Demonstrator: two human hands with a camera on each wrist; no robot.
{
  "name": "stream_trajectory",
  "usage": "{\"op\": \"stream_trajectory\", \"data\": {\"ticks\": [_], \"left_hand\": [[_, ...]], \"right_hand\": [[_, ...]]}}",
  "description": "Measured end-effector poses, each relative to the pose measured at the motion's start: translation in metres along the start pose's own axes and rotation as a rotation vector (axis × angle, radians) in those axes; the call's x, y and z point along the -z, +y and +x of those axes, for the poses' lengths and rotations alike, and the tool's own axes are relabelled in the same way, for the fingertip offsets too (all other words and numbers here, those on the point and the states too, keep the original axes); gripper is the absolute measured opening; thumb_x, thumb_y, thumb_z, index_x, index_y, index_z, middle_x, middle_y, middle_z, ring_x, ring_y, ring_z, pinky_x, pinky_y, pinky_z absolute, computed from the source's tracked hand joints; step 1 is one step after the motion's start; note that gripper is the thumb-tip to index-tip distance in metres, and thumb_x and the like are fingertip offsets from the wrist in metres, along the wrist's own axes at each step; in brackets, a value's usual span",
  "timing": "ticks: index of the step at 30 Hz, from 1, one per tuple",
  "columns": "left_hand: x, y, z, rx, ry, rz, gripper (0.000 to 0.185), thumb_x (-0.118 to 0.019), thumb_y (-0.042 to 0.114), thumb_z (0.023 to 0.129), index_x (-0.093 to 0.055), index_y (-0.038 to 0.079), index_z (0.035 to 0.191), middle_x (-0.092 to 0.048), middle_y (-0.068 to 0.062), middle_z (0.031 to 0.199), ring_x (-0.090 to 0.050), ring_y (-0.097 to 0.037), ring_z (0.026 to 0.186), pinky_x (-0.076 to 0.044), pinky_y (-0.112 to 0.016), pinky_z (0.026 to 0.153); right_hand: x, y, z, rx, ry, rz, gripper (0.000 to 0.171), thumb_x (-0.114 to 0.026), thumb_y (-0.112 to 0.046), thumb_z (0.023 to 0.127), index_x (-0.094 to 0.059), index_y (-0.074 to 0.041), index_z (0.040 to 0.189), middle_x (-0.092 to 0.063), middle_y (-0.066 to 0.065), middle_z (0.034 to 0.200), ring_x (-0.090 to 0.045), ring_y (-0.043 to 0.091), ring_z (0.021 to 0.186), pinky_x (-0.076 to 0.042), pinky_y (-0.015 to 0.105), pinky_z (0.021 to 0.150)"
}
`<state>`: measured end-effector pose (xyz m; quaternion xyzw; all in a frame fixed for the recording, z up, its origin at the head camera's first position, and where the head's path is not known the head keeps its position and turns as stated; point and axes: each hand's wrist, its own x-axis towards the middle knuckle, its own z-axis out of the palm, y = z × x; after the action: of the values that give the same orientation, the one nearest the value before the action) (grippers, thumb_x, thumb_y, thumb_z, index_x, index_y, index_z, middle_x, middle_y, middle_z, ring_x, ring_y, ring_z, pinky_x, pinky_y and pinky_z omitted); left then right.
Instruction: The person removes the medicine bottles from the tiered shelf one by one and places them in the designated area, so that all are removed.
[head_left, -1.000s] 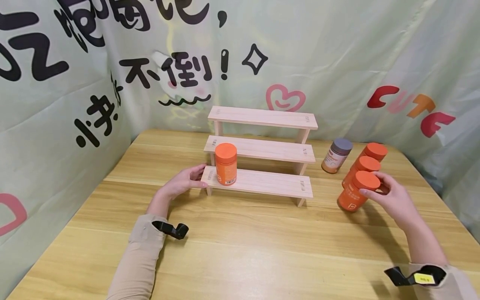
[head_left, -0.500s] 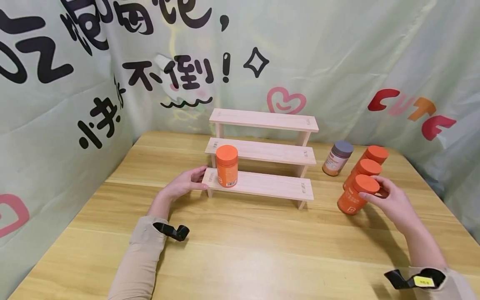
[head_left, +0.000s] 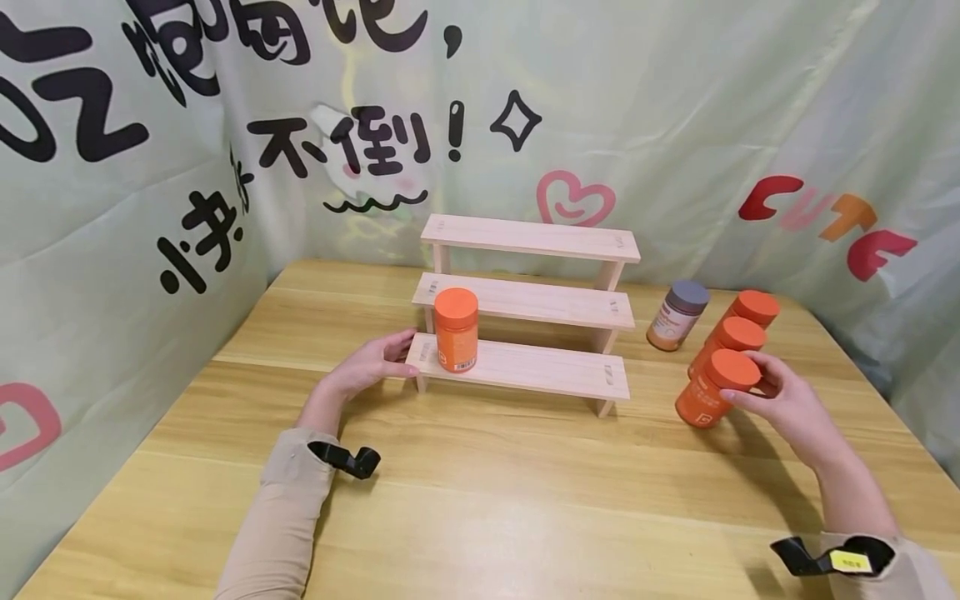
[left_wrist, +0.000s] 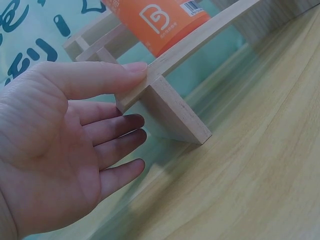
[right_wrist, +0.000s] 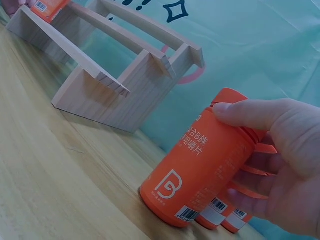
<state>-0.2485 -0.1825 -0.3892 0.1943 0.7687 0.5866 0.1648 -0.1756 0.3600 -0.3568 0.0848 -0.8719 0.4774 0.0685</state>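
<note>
A three-step wooden display shelf (head_left: 540, 367) stands on the table. My left hand (head_left: 371, 367) pinches the left end of its lowest step, thumb (left_wrist: 107, 80) on top and index finger below, the other fingers spread loosely. On that step, near the left end, an orange pill bottle (head_left: 456, 332) stands upright. At the right, my right hand (head_left: 787, 408) grips the front orange bottle (right_wrist: 192, 165) just under its lid, the thumb on the near side and fingers behind. Two more orange bottles (head_left: 738, 333) stand in a row behind it, partly hidden.
A bottle with a grey-purple lid (head_left: 677, 315) stands between the shelf and the orange row. Behind the table (head_left: 487, 492) hangs a printed cloth (head_left: 660, 108) with lettering and a pink heart. Another part of the cloth borders the left side.
The view shifts slightly. Both hands keep their holds, and the shelf and bottles stay where they were.
</note>
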Motion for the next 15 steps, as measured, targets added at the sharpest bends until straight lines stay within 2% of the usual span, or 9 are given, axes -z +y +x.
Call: {"op": "stream_trajectory", "data": {"ticks": [8,15], "left_hand": [[-0.0006,0.0006,-0.0001,0.005,0.003,-0.001,0.081,-0.064,0.006,0.084,-0.012,-0.008,0.145,-0.019,-0.026,0.148,-0.021,-0.036,0.136,-0.017,-0.045,0.111],[-0.0002,0.0011,0.0002,0.002,-0.003,-0.011,0.081,-0.064,0.006,0.084,-0.012,-0.008,0.145,-0.020,-0.026,0.148,-0.021,-0.036,0.136,-0.017,-0.046,0.110]], "right_hand": [[0.0018,-0.0003,-0.0002,0.018,-0.012,0.018,0.050,-0.064,0.000,0.084,-0.045,-0.030,0.120,-0.050,-0.025,0.104,-0.051,-0.011,0.089,-0.044,0.006,0.071],[0.0078,-0.0048,-0.0030,-0.002,0.013,0.026,0.050,-0.062,-0.003,0.087,-0.044,-0.022,0.130,-0.049,-0.025,0.108,-0.050,-0.014,0.092,-0.043,0.005,0.072]]}}
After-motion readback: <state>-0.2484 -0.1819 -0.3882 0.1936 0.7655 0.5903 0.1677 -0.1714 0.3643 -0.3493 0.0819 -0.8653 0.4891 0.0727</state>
